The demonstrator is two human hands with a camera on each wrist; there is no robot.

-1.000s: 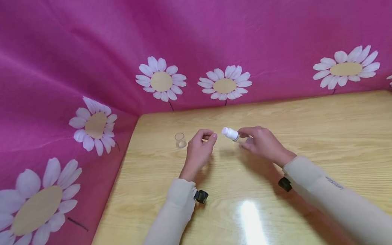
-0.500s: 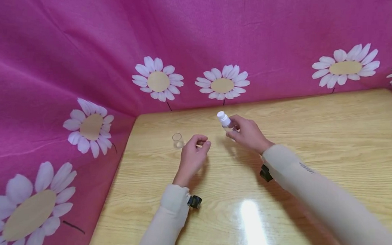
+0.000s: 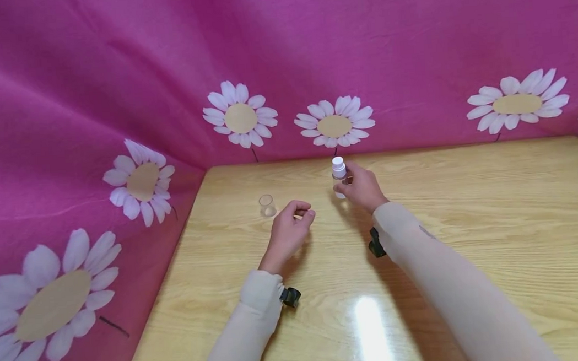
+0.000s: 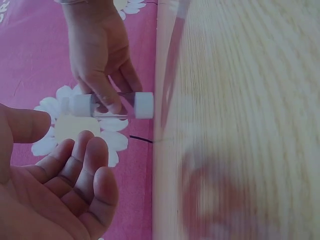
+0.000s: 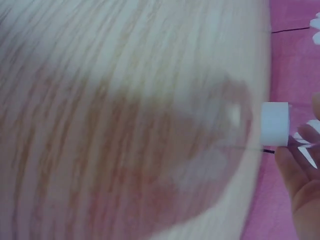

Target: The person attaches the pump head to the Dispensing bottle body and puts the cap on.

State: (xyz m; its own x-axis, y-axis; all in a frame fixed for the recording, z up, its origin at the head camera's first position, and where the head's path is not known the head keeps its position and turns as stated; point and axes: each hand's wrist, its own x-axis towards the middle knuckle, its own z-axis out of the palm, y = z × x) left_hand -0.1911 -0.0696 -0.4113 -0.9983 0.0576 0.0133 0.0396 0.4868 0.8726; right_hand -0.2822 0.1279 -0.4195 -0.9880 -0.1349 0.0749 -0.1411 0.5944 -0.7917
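Note:
My right hand (image 3: pixel 364 188) grips a small clear pump bottle (image 3: pixel 338 169) around its middle, thumb on one side and fingers on the other. The bottle has a white pump top and a white base (image 4: pixel 144 105), and is held upright close over the far part of the table. Only the base and some fingers (image 5: pixel 300 185) show in the right wrist view. My left hand (image 3: pixel 290 227) holds nothing; its fingers are loosely bent, with the palm showing in the left wrist view. Just left of it, a clear cap (image 3: pixel 267 205) stands on the table.
The light wood table (image 3: pixel 470 219) meets a pink cloth (image 3: pixel 385 42) printed with white daisies at the back and left. A bright light reflection (image 3: pixel 372 330) lies on the front of the tabletop.
My right hand has carried the bottle away from the left hand toward the table's far side, turning it from tilted to upright. The left hand has drawn back slightly; the cap has not moved.

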